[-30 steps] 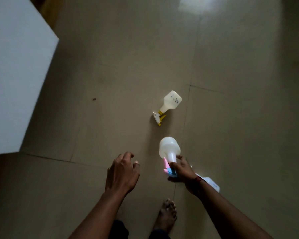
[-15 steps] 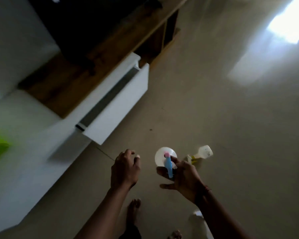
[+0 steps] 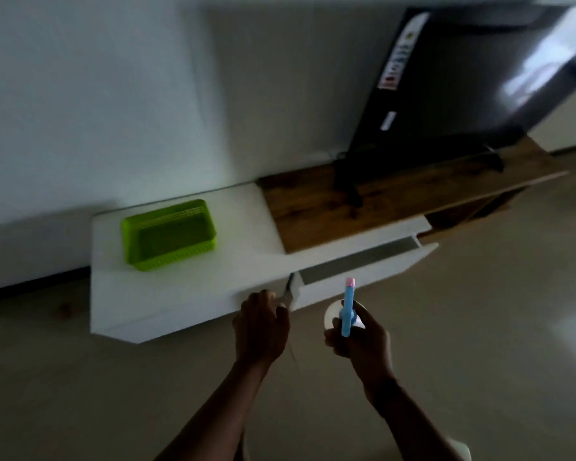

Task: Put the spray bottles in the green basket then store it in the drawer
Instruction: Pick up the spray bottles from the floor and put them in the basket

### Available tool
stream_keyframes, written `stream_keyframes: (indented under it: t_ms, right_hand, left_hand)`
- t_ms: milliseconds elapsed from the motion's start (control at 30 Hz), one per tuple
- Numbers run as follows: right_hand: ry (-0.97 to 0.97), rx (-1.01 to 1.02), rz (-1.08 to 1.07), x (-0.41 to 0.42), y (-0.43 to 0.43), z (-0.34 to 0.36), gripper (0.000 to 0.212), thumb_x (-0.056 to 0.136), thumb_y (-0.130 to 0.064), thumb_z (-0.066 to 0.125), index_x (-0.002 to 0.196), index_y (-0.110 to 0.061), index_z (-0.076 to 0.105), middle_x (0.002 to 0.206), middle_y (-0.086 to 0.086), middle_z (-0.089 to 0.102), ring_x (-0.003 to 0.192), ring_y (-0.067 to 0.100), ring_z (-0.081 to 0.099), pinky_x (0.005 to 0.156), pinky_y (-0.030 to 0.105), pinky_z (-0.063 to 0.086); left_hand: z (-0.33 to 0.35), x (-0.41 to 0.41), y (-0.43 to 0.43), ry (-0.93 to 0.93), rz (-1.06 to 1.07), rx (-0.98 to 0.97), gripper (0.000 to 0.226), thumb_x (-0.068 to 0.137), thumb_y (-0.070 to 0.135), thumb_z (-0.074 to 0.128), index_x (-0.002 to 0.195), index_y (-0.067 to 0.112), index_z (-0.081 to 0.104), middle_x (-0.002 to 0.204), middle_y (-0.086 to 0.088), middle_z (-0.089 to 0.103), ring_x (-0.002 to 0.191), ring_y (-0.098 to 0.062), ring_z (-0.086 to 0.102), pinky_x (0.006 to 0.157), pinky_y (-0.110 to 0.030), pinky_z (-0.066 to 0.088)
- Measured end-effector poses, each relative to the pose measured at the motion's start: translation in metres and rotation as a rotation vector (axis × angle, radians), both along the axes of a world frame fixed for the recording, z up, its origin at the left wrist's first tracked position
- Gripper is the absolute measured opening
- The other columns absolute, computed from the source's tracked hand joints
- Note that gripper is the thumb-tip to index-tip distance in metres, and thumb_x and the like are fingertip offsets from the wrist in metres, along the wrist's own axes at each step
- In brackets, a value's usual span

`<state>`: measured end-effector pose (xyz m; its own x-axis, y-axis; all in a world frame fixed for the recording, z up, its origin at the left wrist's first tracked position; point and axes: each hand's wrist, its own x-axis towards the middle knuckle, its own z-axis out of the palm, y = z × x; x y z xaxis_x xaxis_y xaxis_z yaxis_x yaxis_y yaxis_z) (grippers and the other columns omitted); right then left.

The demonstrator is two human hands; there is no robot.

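Observation:
My right hand grips a white spray bottle with a blue trigger head and a pink nozzle tip, held in front of the partly open white drawer. My left hand hangs loosely curled and holds nothing, just below the cabinet's front edge. The green basket stands with nothing visible inside it on the white cabinet top, up and to the left of both hands. The second spray bottle is out of view.
A dark TV on a stand rests on the wooden part of the cabinet to the right. A pale wall rises behind. Tiled floor lies below and to the right of the cabinet.
The view has swung up from the floor to the cabinet. My right hand lifted the blue-headed bottle off the floor and carried it toward the drawer. The yellow-trigger bottle dropped out of view.

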<state>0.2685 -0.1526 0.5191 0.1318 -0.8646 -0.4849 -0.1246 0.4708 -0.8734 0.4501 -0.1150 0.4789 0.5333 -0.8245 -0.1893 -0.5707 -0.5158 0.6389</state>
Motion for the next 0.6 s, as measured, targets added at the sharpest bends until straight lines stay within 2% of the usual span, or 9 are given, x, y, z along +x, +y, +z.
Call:
stream_keyframes:
  t_ms: [67, 133, 200, 233, 333, 467, 600]
  right_hand:
    - [0.164, -0.092, 0.039, 0.034, -0.010, 0.006, 0.043, 0.086, -0.004, 0.065, 0.124, -0.025, 0.061, 0.079, -0.001, 0.073, 0.062, 0.020, 0.071, 0.057, 0.030, 0.060]
    - [0.462, -0.290, 0.185, 0.069, -0.022, 0.009, 0.048, 0.081, -0.028, 0.074, 0.126, -0.034, 0.058, 0.067, -0.018, 0.068, 0.055, 0.009, 0.067, 0.051, 0.023, 0.055]
    - [0.672, -0.491, 0.333, 0.102, -0.031, 0.015, 0.047, 0.075, -0.046, 0.075, 0.119, -0.038, 0.062, 0.061, -0.019, 0.062, 0.052, 0.000, 0.059, 0.046, 0.018, 0.046]
    - [0.714, -0.563, 0.387, 0.119, -0.035, 0.017, 0.042, 0.074, -0.050, 0.075, 0.112, -0.035, 0.067, 0.062, -0.016, 0.061, 0.052, -0.002, 0.057, 0.045, 0.018, 0.042]
    - [0.713, -0.647, 0.467, 0.172, -0.041, 0.019, 0.040, 0.072, -0.050, 0.077, 0.105, -0.029, 0.071, 0.077, -0.009, 0.058, 0.058, 0.008, 0.056, 0.048, 0.022, 0.041]
    - [0.608, -0.675, 0.568, 0.240, -0.047, 0.018, 0.034, 0.073, -0.053, 0.073, 0.097, -0.029, 0.071, 0.090, -0.007, 0.065, 0.075, 0.010, 0.064, 0.058, 0.031, 0.053]
    - [0.514, -0.680, 0.625, 0.306, -0.064, 0.010, 0.038, 0.074, -0.047, 0.075, 0.105, -0.024, 0.071, 0.099, -0.007, 0.071, 0.085, 0.010, 0.068, 0.069, 0.034, 0.057]
  left_hand:
    - [0.003, 0.032, 0.004, -0.003, 0.054, 0.022, 0.042, 0.092, 0.035, 0.050, 0.130, 0.016, 0.052, 0.130, -0.007, 0.055, 0.122, -0.028, 0.050, 0.101, -0.043, 0.041]
    - [0.007, 0.068, 0.007, 0.004, 0.119, 0.031, 0.045, 0.092, 0.034, 0.051, 0.134, 0.017, 0.049, 0.135, -0.005, 0.053, 0.126, -0.025, 0.047, 0.103, -0.043, 0.039]
    - [0.009, 0.102, 0.010, -0.003, 0.169, 0.026, 0.046, 0.092, 0.033, 0.052, 0.135, 0.018, 0.048, 0.136, -0.004, 0.053, 0.127, -0.024, 0.047, 0.103, -0.043, 0.038]
    - [0.010, 0.119, 0.012, -0.008, 0.200, 0.025, 0.045, 0.092, 0.032, 0.053, 0.135, 0.018, 0.049, 0.136, -0.004, 0.053, 0.127, -0.024, 0.047, 0.103, -0.043, 0.038]
    - [0.013, 0.171, 0.023, -0.014, 0.289, 0.043, 0.045, 0.092, 0.030, 0.054, 0.134, 0.015, 0.049, 0.135, -0.008, 0.054, 0.125, -0.028, 0.049, 0.099, -0.045, 0.041]
    - [0.017, 0.227, 0.036, 0.007, 0.422, 0.036, 0.040, 0.092, 0.025, 0.055, 0.130, 0.015, 0.051, 0.132, -0.011, 0.055, 0.122, -0.031, 0.051, 0.095, -0.046, 0.042]
    - [0.018, 0.266, 0.039, 0.050, 0.500, 0.029, 0.042, 0.092, 0.026, 0.052, 0.133, 0.018, 0.047, 0.134, -0.007, 0.054, 0.125, -0.026, 0.048, 0.100, -0.044, 0.041]
